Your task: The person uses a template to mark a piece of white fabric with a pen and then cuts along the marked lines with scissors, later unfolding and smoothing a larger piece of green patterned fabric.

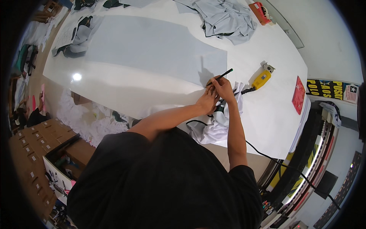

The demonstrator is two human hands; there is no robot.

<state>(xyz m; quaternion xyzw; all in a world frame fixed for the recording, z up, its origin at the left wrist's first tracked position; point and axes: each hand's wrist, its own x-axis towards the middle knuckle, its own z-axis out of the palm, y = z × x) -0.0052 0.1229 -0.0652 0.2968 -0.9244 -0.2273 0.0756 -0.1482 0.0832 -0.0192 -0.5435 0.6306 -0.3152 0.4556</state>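
At the near corner of the pale grey fabric sheet on the white table, the right hand pinches a thin black pen, the left hand presses flat beside, marking seemingly just begun, most cloth unmarked.

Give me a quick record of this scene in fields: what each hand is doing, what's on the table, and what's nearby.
right hand: holds a dark pen, tip near the corner of the grey fabric
left hand: pressed down beside the right, at the fabric's edge
under hands: bunched white cloth
table: white
right of hands: yellow corded cutter, red packet
far end: crumpled grey cloth
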